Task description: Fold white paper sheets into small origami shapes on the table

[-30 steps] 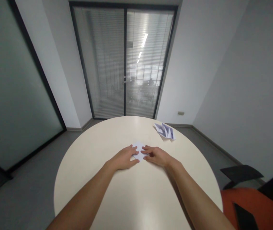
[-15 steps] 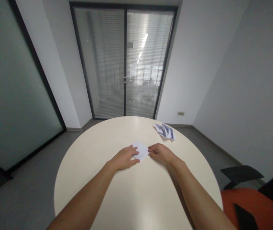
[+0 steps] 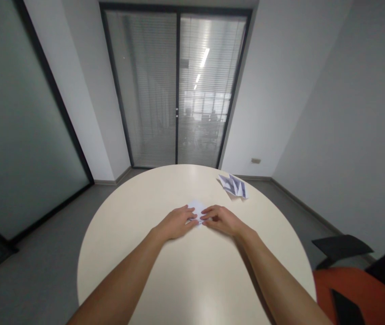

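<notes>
A small sheet of white paper [image 3: 196, 206] lies on the pale round table between my two hands, partly hidden by the fingers. My left hand [image 3: 178, 222] rests on its left side with fingers stretched out and apart, pressing it down. Close by on the right, my right hand [image 3: 222, 220] has its fingers bent together on the paper's right part, gripping a corner that is lifted and folded inward. Farther back on the right stands a folded white paper piece with dark printing [image 3: 233, 186], touched by neither hand.
The round table [image 3: 118, 234] fills the space before me. At its right stands a chair with an orange seat [image 3: 358, 289] and black armrests. Beyond the table is a glass partition with blinds [image 3: 145, 90], with white walls on both sides.
My right hand has moved left over the paper, bringing its right corner inward. My left thumb has shifted up toward the fold. The printed paper piece stays where it was.
</notes>
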Tool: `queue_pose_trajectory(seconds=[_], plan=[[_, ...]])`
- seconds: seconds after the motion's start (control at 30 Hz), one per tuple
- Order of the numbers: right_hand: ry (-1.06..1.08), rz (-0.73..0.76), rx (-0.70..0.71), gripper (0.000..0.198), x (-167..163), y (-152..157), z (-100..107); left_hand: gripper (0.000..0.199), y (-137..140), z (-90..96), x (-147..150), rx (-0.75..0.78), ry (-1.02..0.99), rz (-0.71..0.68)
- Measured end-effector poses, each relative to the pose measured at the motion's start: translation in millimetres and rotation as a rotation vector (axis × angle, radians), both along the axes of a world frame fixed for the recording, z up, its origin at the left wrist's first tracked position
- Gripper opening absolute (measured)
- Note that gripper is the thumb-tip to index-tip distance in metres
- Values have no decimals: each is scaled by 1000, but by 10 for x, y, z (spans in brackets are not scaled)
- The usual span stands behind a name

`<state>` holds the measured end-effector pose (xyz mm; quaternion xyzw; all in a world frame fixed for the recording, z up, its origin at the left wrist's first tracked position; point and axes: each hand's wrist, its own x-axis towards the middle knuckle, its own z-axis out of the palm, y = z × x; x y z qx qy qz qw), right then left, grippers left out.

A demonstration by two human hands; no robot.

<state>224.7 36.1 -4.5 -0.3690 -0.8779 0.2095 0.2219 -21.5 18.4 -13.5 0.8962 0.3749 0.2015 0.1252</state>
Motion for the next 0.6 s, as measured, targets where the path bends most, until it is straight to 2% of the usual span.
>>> queue_pose_trajectory(seconds=[0.17, 0.4, 0.6], plan=[[34, 73, 16, 36, -20, -26, 66, 45, -12, 17, 2, 10, 8, 22], [38, -61, -17, 37, -25, -72, 136, 31, 18, 3, -40, -13, -32, 62], [87, -69, 2, 34, -33, -50, 110, 27, 62, 14, -58, 4, -43, 120]])
